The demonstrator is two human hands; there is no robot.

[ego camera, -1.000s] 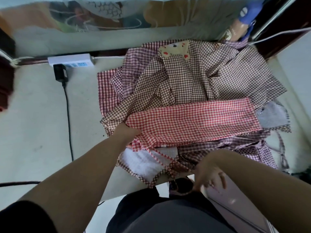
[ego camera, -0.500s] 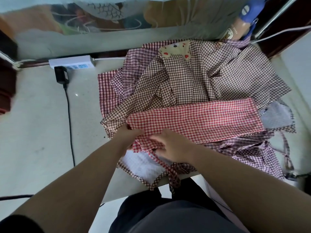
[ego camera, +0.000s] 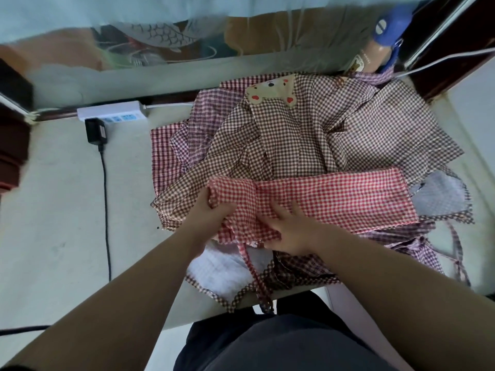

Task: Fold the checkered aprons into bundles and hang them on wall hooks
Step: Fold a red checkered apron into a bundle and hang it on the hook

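My left grip (ego camera: pixel 212 213) clutches the red apron (ego camera: pixel 334 196) end, my right grip (ego camera: pixel 289 231) released, flat beside it, above the pale counter (ego camera: pixel 67 210).

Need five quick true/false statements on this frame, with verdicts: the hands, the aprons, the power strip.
1. The red-and-white checked apron is folded into a long strip. True.
2. The left hand is open and holds nothing. False: it grips the strip's left end.
3. The right hand presses on the strip with fingers spread. True.
4. The bear patch is on the red apron. False: it is on the brown-and-cream checked apron behind it.
5. The white power strip has nothing plugged in. False: a black adapter is plugged into it.
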